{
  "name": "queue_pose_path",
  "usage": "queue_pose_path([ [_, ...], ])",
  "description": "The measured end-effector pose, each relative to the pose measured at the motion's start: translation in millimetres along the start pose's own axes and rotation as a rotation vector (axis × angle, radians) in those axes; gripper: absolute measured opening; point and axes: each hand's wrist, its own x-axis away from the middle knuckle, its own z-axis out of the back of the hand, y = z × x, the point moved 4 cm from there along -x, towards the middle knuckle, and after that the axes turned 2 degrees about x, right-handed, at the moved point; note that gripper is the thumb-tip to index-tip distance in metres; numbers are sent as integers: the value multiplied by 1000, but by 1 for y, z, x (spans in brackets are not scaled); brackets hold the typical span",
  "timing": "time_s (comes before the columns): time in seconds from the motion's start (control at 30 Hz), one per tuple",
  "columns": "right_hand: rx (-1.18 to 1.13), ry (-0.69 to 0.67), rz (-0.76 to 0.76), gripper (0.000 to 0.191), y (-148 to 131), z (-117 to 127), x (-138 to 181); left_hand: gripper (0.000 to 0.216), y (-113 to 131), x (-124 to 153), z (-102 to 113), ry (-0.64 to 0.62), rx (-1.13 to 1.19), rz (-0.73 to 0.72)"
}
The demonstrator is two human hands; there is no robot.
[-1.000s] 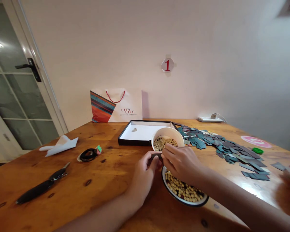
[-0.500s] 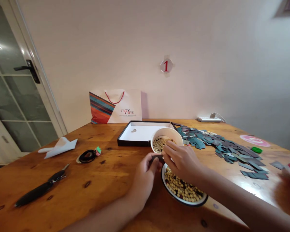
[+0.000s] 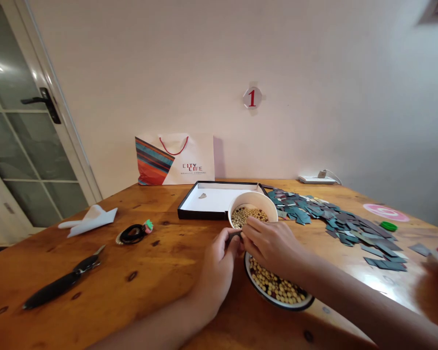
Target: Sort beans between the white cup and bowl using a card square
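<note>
My left hand [image 3: 219,260] is closed on a small dark flat piece [image 3: 234,235], pinched between thumb and fingers. Right beside it, my right hand [image 3: 268,240] has its fingertips pressed together at the end of that piece; whatever they pinch is hidden. Both hands are over the gap between two containers of beads. Behind them a white tub [image 3: 253,198] holds pale round beads. Below my right wrist, partly covered by it, is a dark-rimmed white bowl [image 3: 310,302] of yellowish and dark beads.
A shallow black-edged tray [image 3: 184,214] stands behind the tub, before a paper bag [image 3: 195,163]. Dark flat pieces [image 3: 350,223] are scattered at right, near a green lid [image 3: 389,226]. At left lie an open folding knife [image 3: 63,282], black bands [image 3: 133,234] and white paper [image 3: 91,221].
My right hand has moved slightly down and left, its fingertips closer to my left hand. The dark piece stays in my left hand.
</note>
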Motion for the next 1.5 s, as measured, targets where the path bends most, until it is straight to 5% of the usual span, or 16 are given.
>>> queue_pose_path([
  [0.37,-41,113,-66,20,10,-3,2,22,-14,-2,-4,-19,150,69],
  [0.7,-38,-52,9,22,2,-3,0,20,-10,-4,-2,15,165,121],
  [1.03,-44,56,-78,19,11,-5,1,18,-19,-4,-6,-28,247,144],
  [1.3,-37,-24,-8,20,3,-4,0,19,-11,-4,-4,-45,74,94],
  [1.5,-63,46,-81,18,10,-4,0,20,-6,2,-5,-72,-62,34],
])
